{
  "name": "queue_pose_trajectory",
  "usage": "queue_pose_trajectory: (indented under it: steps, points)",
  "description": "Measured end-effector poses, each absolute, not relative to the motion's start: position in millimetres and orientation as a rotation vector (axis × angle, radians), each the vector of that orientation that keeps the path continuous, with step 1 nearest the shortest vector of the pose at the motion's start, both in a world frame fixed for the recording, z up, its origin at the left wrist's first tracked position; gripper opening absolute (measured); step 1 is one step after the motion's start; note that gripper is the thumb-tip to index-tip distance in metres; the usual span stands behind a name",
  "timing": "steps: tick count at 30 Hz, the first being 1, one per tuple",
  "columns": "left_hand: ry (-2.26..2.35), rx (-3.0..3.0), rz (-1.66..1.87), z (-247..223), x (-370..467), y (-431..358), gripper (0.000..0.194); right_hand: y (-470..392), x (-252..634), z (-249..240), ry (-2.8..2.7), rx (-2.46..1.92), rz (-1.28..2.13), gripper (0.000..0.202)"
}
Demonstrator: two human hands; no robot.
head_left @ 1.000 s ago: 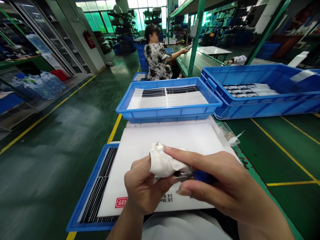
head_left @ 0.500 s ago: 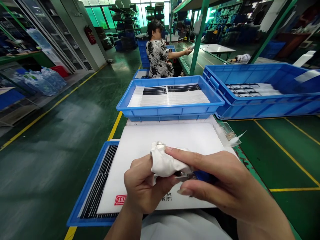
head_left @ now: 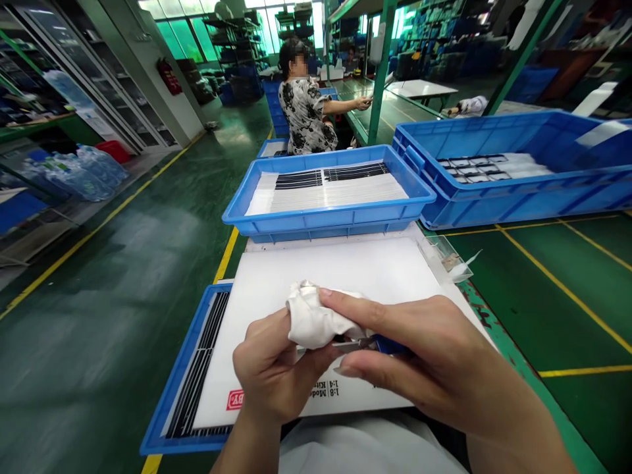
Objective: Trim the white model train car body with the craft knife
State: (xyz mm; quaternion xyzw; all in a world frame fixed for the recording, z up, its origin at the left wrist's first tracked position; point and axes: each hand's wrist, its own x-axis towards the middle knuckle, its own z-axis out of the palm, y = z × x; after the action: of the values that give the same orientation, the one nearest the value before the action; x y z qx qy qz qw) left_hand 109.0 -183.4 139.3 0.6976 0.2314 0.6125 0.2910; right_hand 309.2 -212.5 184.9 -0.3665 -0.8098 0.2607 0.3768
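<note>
Over the white board [head_left: 266,273], my left hand [head_left: 271,372] is closed round a crumpled white cloth [head_left: 309,322], which wraps its fingertips. My right hand [head_left: 424,345] grips a small blue-handled knife [head_left: 390,345] between thumb and fingers, with its index finger resting on top of the cloth. The thin metal blade points left and lies just under the cloth, close to my left thumb. Most of the handle is hidden in my right palm. Something dark shows between cloth and blade, too small to make out.
Beyond the board stands a blue tray [head_left: 326,220] of white and black strips. Another blue tray [head_left: 153,421] with black strips sits below left. Large blue bins [head_left: 494,204] are at right, beside a small clear box [head_left: 447,253]. A person [head_left: 306,112] sits ahead.
Both hands, with the cloth and knife, appear slightly further left. The view has shifted a little; the grip looks the same. The person ahead has drawn the outstretched hand slightly lower.
</note>
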Motion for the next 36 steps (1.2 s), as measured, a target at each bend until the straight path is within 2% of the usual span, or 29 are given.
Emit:
queue_pose_trajectory:
  steps: [7, 15, 36]
  points:
    - [0.692, 1.868, 1.608, 137.5, 108.8, -185.4, 0.034, -213.6, 307.8, 182.1, -2.043, -0.935, 0.632, 0.043]
    - [0.869, 1.900, 1.652, 134.4, 103.6, -186.4, 0.015, -212.3, 301.4, 179.8, -2.001, -0.905, 0.570, 0.044]
    - [0.908, 1.918, 1.670, 133.4, 98.0, -188.1, 0.014, -211.8, 299.6, 183.1, -2.004, -0.916, 0.628, 0.042]
